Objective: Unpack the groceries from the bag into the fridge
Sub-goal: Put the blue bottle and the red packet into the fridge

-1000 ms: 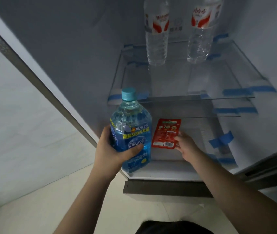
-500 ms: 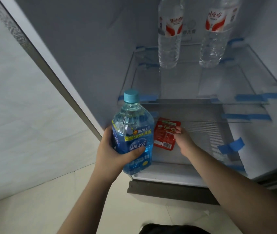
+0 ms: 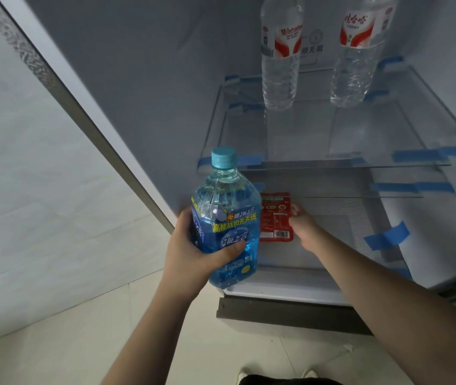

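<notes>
Head view, looking down into the open white-walled fridge (image 3: 149, 87). Left hand (image 3: 193, 251) grips the big clear plastic bottle of blue drink with a light-blue cap (image 3: 225, 218): thumb pressed across the front of the label, fingers wrapped round the far side, mostly hidden. Bottle upright, slightly tilted, held at the front left edge of the fridge opening, its base over the white front lip of the lowest shelf (image 3: 290, 284); cannot tell if the base touches it. Left forearm comes up from bottom centre, wrist roughly straight. Right hand (image 3: 303, 227) reaches further in, forearm stretched from the lower right corner, palm turned down and inward. Its fingers are clamped on the right edge of the flat red snack packet with a barcode (image 3: 275, 218); fingertips curl behind it, so the exact pinch is not visible. Packet stands nearly upright over the ribbed floor of the lowest shelf, just right of the blue bottle and partly hidden behind it. Above, a clear glass shelf with blue tape strips (image 3: 388, 129) carries two clear water bottles with red-and-white labels, left one (image 3: 281, 59) and right one (image 3: 356, 51), both upright, well apart. Pale tiled floor (image 3: 54, 343) below.
</notes>
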`<control>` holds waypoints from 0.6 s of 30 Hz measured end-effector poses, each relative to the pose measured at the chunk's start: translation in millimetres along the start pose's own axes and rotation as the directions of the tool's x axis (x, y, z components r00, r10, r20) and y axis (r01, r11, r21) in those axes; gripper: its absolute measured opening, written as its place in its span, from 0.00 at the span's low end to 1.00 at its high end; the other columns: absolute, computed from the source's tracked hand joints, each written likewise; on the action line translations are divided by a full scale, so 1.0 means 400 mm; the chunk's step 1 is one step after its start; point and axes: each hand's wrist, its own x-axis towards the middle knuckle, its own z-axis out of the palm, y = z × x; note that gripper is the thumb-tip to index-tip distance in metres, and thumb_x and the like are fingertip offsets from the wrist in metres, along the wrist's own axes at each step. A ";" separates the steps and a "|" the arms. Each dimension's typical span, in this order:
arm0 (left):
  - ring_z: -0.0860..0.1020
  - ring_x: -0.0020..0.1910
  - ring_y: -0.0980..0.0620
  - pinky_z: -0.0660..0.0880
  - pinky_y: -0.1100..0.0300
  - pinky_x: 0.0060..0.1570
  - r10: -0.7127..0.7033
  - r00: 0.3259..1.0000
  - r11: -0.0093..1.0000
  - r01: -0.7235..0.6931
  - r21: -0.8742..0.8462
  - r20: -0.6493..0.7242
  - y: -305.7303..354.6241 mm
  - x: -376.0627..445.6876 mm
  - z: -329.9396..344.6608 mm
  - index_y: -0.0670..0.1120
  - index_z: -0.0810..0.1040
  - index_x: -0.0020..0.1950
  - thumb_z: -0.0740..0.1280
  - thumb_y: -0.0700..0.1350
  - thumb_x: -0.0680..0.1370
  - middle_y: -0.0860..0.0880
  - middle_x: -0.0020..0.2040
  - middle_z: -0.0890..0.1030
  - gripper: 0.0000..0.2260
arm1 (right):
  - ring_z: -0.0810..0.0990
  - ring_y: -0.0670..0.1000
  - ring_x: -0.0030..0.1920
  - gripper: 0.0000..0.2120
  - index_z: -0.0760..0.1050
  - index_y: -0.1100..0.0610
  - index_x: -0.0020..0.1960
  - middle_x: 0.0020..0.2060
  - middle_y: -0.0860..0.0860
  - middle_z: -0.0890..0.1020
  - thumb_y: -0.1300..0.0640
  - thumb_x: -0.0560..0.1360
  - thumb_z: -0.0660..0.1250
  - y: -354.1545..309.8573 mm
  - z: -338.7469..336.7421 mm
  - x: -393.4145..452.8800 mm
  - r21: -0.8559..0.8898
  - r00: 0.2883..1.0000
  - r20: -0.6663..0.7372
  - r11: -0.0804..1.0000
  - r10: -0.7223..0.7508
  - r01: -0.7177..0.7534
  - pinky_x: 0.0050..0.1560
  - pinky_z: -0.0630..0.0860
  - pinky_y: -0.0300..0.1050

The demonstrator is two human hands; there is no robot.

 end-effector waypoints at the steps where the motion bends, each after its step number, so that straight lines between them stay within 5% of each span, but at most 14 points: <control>1: 0.83 0.55 0.46 0.81 0.42 0.51 -0.002 1.000 1.000 0.002 -0.001 -0.001 0.002 0.002 0.001 0.47 0.73 0.62 0.82 0.48 0.58 0.49 0.56 0.83 0.34 | 0.82 0.47 0.43 0.14 0.70 0.54 0.65 0.49 0.50 0.82 0.61 0.81 0.59 -0.001 -0.003 -0.011 -0.001 1.000 -0.009 1.000 -0.004 0.004 0.37 0.75 0.41; 7: 0.82 0.56 0.44 0.79 0.38 0.52 0.004 1.000 1.000 -0.004 -0.031 0.005 0.004 0.020 0.015 0.47 0.74 0.61 0.83 0.49 0.58 0.47 0.57 0.83 0.35 | 0.66 0.43 0.60 0.22 0.62 0.54 0.74 0.60 0.46 0.70 0.64 0.80 0.56 -0.016 -0.046 -0.141 -0.108 0.988 0.036 0.982 -0.150 0.153 0.59 0.64 0.43; 12: 0.82 0.55 0.45 0.79 0.39 0.53 0.028 0.998 0.996 -0.023 -0.080 0.056 0.016 0.035 0.037 0.47 0.73 0.62 0.82 0.48 0.59 0.47 0.57 0.83 0.35 | 0.75 0.43 0.61 0.14 0.72 0.39 0.63 0.61 0.39 0.77 0.51 0.80 0.61 -0.032 -0.096 -0.273 -0.133 0.961 0.115 0.955 -0.252 0.266 0.61 0.70 0.44; 18: 0.83 0.54 0.45 0.80 0.41 0.52 0.080 0.990 0.989 -0.064 -0.135 0.118 0.041 0.056 0.070 0.45 0.74 0.60 0.82 0.47 0.58 0.46 0.55 0.84 0.33 | 0.80 0.49 0.58 0.19 0.74 0.44 0.64 0.56 0.45 0.82 0.41 0.75 0.62 -0.119 -0.098 -0.411 -0.041 0.914 0.086 0.915 -0.397 0.401 0.63 0.73 0.57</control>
